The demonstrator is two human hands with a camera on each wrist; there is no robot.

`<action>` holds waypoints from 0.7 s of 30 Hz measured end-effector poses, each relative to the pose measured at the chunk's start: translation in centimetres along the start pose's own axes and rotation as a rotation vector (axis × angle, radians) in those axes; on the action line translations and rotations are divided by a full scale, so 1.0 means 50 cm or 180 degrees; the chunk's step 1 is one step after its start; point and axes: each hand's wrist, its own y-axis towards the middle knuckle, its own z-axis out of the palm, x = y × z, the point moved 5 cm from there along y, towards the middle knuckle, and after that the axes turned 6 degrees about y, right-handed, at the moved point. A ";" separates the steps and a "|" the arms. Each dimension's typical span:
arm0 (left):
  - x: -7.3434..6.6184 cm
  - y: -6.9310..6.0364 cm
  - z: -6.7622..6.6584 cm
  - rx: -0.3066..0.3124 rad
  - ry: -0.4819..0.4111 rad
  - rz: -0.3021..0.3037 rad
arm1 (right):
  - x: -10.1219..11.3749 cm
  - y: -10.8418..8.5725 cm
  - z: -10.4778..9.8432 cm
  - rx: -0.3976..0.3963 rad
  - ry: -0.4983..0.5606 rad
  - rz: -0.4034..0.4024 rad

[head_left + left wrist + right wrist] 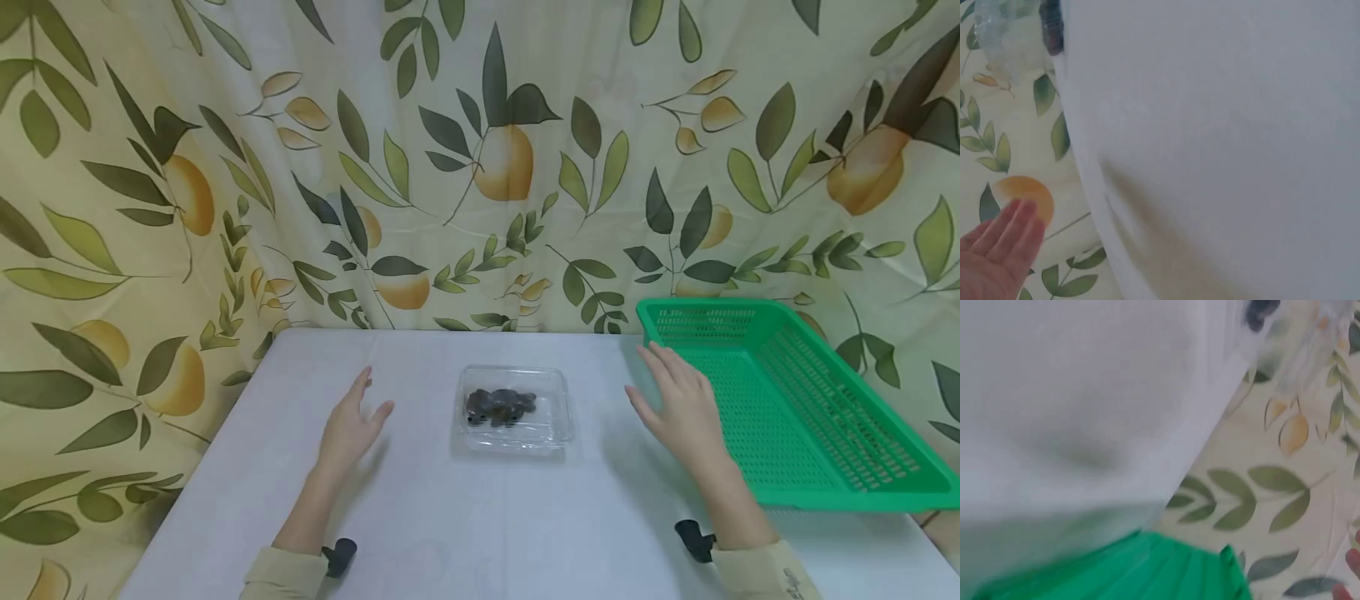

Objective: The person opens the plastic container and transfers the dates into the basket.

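Where table ends, curtain hangs; green basket lies near right hand

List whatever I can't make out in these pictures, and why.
Head view: what the dark pieces in the clear plastic container are; too small.
Head view: part of the perforated green basket; hidden behind the right hand.
Head view: the right sleeve marking; too small.
Right wrist view: most of the right hand; cut off by the right edge.

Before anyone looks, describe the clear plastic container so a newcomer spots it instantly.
On the white table, look between the left hand and right hand. There sits the plastic container of dark items, see-through and smaller than the green basket.
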 end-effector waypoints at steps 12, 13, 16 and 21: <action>0.007 0.000 0.086 0.0643 -0.2592 -0.1317 | 0.121 0.048 0.077 -0.0443 0.0354 -0.0829; 0.006 0.000 0.093 0.0687 -0.2638 -0.1358 | 0.129 0.050 0.083 -0.0434 0.0374 -0.0876; 0.001 0.000 0.113 0.0808 -0.2749 -0.1434 | 0.155 0.054 0.104 -0.0371 0.0409 -0.1027; -0.015 -0.002 0.144 0.1021 -0.2863 -0.1505 | 0.192 0.055 0.138 -0.0260 0.0465 -0.1245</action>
